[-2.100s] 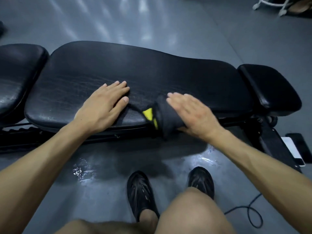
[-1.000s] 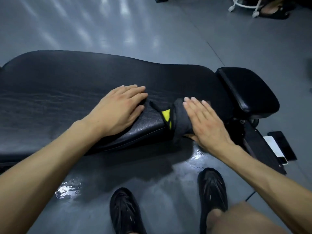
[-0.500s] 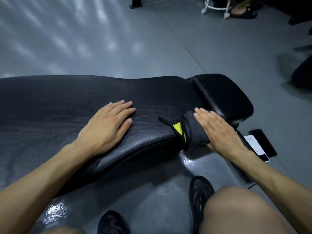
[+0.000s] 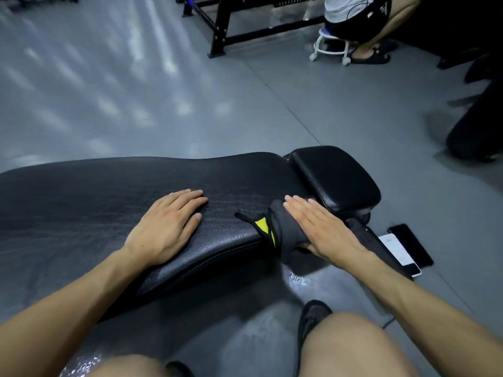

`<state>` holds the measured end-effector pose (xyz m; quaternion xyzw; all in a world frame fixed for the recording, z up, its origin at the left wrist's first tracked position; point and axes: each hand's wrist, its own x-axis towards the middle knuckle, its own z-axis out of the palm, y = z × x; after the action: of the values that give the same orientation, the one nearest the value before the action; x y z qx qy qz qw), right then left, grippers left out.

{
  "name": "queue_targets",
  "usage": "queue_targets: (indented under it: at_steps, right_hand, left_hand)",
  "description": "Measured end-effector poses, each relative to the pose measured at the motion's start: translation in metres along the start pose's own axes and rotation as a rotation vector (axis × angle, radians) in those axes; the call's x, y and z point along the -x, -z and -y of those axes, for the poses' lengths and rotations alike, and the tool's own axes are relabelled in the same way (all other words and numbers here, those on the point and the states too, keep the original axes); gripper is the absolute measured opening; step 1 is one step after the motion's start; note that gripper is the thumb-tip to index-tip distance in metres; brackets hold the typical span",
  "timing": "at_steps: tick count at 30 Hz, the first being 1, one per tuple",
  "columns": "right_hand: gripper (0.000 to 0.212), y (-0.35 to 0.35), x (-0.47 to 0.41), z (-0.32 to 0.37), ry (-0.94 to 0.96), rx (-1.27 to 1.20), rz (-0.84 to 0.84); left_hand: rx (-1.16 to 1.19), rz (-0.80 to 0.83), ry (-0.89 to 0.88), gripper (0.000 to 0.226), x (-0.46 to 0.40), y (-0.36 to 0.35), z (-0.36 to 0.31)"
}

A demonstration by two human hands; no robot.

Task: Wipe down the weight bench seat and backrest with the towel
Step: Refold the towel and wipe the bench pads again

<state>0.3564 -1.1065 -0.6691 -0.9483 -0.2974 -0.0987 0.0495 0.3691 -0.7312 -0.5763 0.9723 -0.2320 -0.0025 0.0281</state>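
Note:
The long black backrest pad of the weight bench stretches across the view, with a smaller black pad at its right end. A dark grey towel with a yellow patch is bunched over the backrest's near right edge. My right hand lies flat on the towel, fingers together, thumb curled under it. My left hand rests palm down on the bare backrest, to the left of the towel and apart from it.
Two phones, one white and one black, lie on the grey floor to the right of the bench frame. A wet patch glistens below the towel. A person on a white stool sits beside a black rack at the back.
My right hand has slid the towel rightward along the backrest's near edge toward the small end pad. My left hand followed along the pad. The view has tilted upward.

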Motion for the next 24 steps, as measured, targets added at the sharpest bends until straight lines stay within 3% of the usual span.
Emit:
queue_targets:
  at_steps: [5,9,12,15,18,21,24]
  right_hand:
    - [0.104,-0.014,0.025,-0.015,-0.267,-0.303,-0.076]
    - [0.097,-0.026,0.032,0.024,-0.435,-0.617,-0.211]
    - [0.071,-0.033,0.039,0.053,-0.782,-0.997,-0.26]
    - [0.046,-0.046,0.036,0.069,-1.077,-1.245,-0.193]
    - [0.028,-0.049,0.023,0.079,-1.147,-1.297,-0.194]
    - [0.03,-0.038,0.03,0.075,-1.088,-1.264,-0.088]
    - [0.02,-0.029,0.06,0.057,-1.067,-1.448,-0.123]
  left_hand:
    - [-0.029,-0.007,-0.005,0.055,-0.001,-0.001,-0.003]
    - [-0.036,0.001,0.001,0.055,-0.001,-0.002,-0.002]
    - [-0.058,0.023,-0.003,0.057,-0.002,0.0,-0.005]
    - [-0.083,0.041,0.004,0.058,-0.008,0.004,-0.009]
    - [0.004,0.021,0.017,0.054,-0.031,0.009,-0.025]
    - [0.028,0.039,-0.119,0.05,-0.065,0.004,-0.049]
    - [0.033,0.085,-0.212,0.046,-0.093,-0.004,-0.062]
